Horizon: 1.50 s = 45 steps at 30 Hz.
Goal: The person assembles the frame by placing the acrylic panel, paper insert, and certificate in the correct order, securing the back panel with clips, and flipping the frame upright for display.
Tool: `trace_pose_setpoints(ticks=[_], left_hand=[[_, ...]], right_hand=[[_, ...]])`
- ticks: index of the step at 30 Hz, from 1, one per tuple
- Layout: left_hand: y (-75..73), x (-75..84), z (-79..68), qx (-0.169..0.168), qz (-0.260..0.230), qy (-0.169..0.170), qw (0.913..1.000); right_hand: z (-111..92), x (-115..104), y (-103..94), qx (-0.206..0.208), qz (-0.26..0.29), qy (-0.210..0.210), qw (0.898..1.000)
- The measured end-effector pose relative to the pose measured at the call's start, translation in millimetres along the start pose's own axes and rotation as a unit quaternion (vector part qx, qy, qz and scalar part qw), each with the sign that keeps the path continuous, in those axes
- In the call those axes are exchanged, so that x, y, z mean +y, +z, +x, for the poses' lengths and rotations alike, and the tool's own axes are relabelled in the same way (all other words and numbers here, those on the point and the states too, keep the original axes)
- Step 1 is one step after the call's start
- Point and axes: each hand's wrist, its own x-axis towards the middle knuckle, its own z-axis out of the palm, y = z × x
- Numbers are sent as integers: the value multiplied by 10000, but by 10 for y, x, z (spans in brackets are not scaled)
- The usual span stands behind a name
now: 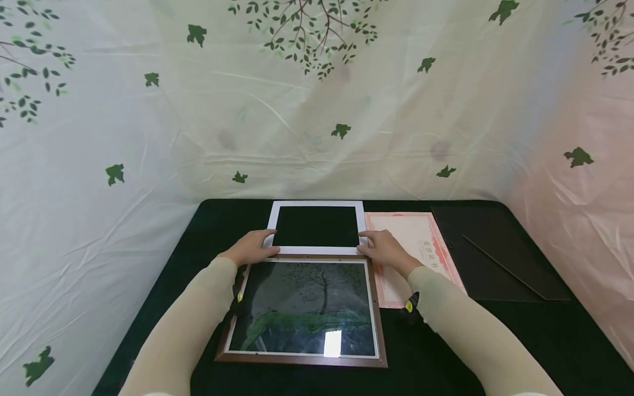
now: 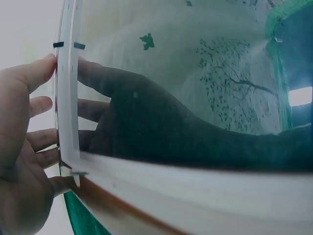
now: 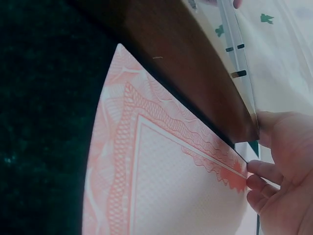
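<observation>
A white rectangular mat border lies at the far side of the table, with dark cloth showing through its opening. My left hand holds its left side near the lower corner, thumb and fingers spread along the edge. On the opposite side, my right hand holds the mat near its lower right corner. Just below lies a brown wooden picture frame, its glass reflecting the printed curtain. The frame's edge stands close to the left fingers in the left wrist view.
A pink-bordered certificate lies right of the mat, partly under my right forearm. Farther right is a black board with a thin strip across it. Patterned curtains enclose the dark-covered table.
</observation>
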Motion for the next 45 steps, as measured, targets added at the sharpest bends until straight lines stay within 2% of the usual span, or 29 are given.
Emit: trace_pose_setpoints(ticks=[3, 10, 13, 17, 19, 22, 26, 30, 32, 34, 39, 45], left_hand=[[14, 29, 8, 58, -163, -77, 9998], [57, 86, -28, 39, -39, -652, 9979], [76, 101, -32, 17, -131, -572, 9983], [97, 94, -43, -1, -462, -452, 9979], [99, 84, -55, -14, -670, -489, 9966], [89, 73, -76, -49, -867, -483, 9950], [88, 79, -99, -73, -927, -395, 9949], [102, 93, -122, -100, -1005, -384, 9941], [107, 92, -130, -126, -1028, -389, 9939], [113, 86, -137, -105, -1011, -362, 9942], [120, 82, -141, -12, -879, -393, 9954], [105, 47, -150, 134, -927, -421, 9947]], right_hand=[[-11, -5, 10, 45, 38, 13, 10000], [-49, -35, 37, -35, 143, 93, 9998], [-68, -23, 34, 14, 305, 234, 9993], [-80, 16, 17, -91, 1138, 601, 9916], [-73, 36, 6, -201, 1709, 830, 9816], [-61, 43, -25, -229, 2556, 1061, 9607], [-55, -26, -111, -15, 3720, 1235, 9200], [-51, -34, -113, 111, 4462, 1340, 8848], [-55, 5, -77, 95, 4652, 1331, 8751], [-71, 18, -61, 1, 4748, 1314, 8702], [-100, 26, -41, -262, 4790, 1140, 8700], [-146, -65, -74, -173, 5256, 797, 8468]])
